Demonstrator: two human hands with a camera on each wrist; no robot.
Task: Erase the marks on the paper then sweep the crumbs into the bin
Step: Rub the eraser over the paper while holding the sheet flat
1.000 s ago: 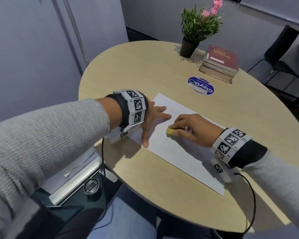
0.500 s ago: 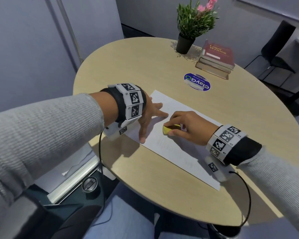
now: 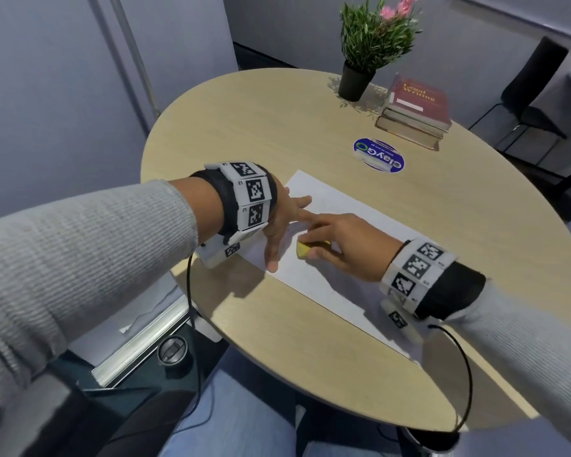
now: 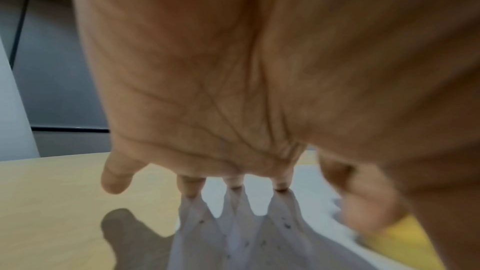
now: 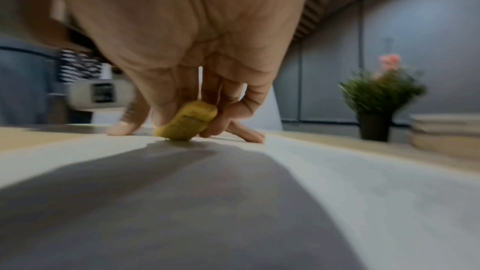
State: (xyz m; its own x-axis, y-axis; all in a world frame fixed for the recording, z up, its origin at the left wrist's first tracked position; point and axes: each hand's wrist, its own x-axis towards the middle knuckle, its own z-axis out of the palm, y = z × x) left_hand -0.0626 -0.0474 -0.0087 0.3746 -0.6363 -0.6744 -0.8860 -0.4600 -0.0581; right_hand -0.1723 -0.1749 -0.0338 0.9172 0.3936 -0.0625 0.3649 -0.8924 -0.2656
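A white sheet of paper (image 3: 330, 291) lies on the round wooden table (image 3: 244, 127). My left hand (image 3: 282, 225) rests flat on the sheet's left end, fingers spread and straight. In the left wrist view its fingertips (image 4: 235, 184) press the paper (image 4: 233, 243), and small dark crumbs (image 4: 287, 226) lie in front of them. My right hand (image 3: 317, 242) pinches a yellow eraser (image 3: 302, 250) and presses it on the sheet just right of the left thumb. The right wrist view shows the eraser (image 5: 187, 120) tilted between thumb and fingers, its lower end on the paper. I cannot make out any marks.
At the far side of the table stand a potted plant (image 3: 370, 44), a stack of books (image 3: 416, 107) and a blue round sticker (image 3: 378, 155). A black chair (image 3: 534, 90) is beyond. Below the table's left edge is a dark object with a round cap (image 3: 172, 351).
My right hand has slid the eraser left along the paper, closer to the left thumb. The left hand has stayed flat on the sheet.
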